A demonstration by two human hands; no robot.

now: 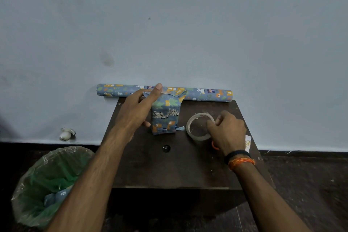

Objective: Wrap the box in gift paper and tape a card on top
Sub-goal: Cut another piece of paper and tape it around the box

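Observation:
A box wrapped in blue animal-print paper (165, 117) stands upright near the middle of the small dark table (169, 167), its top flaps sticking up loose. My left hand (137, 109) holds the box's left side, thumb low at the front and forefinger stretched up against the top flap. To the right, a roll of clear tape (197, 127) lies flat on the table. My right hand (228, 132) pinches the roll's right rim. A white card (248, 143) peeks out from behind my right hand at the table's right edge.
The roll of matching gift paper (207, 94) lies along the table's back edge against the wall. An orange scissors handle (214, 146) shows under my right wrist. A bin with a green liner (47, 182) stands on the floor at the left.

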